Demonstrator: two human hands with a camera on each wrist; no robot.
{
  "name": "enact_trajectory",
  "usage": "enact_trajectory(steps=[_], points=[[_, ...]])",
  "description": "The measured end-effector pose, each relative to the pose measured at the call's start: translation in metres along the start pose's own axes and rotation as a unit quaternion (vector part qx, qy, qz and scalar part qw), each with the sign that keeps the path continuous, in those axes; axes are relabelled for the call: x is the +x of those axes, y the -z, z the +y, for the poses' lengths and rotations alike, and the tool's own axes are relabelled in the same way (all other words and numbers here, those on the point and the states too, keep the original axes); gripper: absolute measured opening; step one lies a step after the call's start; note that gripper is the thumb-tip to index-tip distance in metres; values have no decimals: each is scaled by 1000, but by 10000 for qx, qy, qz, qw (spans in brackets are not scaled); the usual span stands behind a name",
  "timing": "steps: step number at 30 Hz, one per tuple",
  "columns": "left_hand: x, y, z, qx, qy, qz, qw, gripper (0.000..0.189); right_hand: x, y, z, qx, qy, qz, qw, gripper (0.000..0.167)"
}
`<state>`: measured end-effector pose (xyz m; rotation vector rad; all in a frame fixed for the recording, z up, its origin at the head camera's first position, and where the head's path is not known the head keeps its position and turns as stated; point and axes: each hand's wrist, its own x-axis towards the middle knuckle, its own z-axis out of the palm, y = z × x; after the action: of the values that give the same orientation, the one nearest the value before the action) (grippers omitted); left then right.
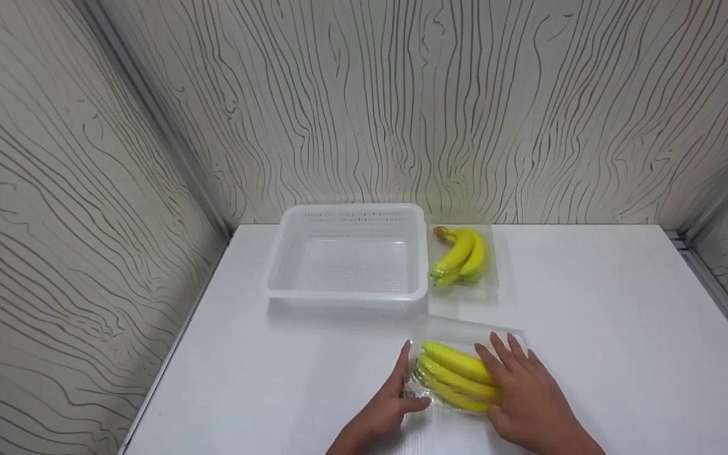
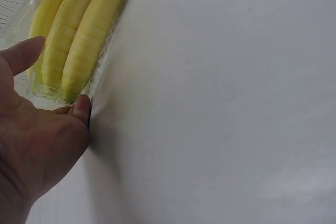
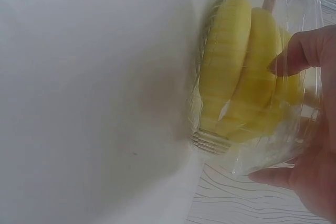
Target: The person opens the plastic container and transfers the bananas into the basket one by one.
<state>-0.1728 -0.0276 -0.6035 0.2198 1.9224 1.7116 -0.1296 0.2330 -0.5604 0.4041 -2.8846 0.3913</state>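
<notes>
A clear plastic clamshell box [image 1: 418, 388] with several yellow bananas [image 1: 459, 379] in it lies on the white table near me. My left hand [image 1: 382, 407] holds its left end, thumb over the near corner and fingers along the side; the left wrist view shows this thumb [image 2: 26, 55] over the plastic beside the bananas [image 2: 79, 32]. Across the right part of the lid lies my right hand [image 1: 531, 395], its fingers spread and fairly straight. In the right wrist view its thumb [image 3: 299, 53] presses the clear film above the bananas [image 3: 226, 51].
A white perforated plastic basket [image 1: 348, 294] stands at the back of the table [image 1: 244, 379]. Close against its right side is another clear box [image 1: 490, 287] with a bunch of bananas [image 1: 459, 256]. Wood-patterned walls [image 1: 364, 107] enclose the back and sides.
</notes>
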Motion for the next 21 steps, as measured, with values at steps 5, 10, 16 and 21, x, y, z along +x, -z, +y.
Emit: enact_trajectory(steps=[5, 10, 16, 21], points=[[0, 0, 0, 0, -23, 9, 10000, 110, 1, 0, 1, -22, -10, -54, 10000, 84], [0, 1, 0, -114, -42, -52, 9999, 110, 4, 4, 0, 48, -181, -359, 9992, 83], [1, 1, -1, -143, -52, -102, 9998, 110, 5, 9, 0, 108, -249, -475, 9985, 81], [0, 1, -3, -183, -183, -144, 9996, 111, 5, 10, 1, 187, -215, -454, 9986, 80]])
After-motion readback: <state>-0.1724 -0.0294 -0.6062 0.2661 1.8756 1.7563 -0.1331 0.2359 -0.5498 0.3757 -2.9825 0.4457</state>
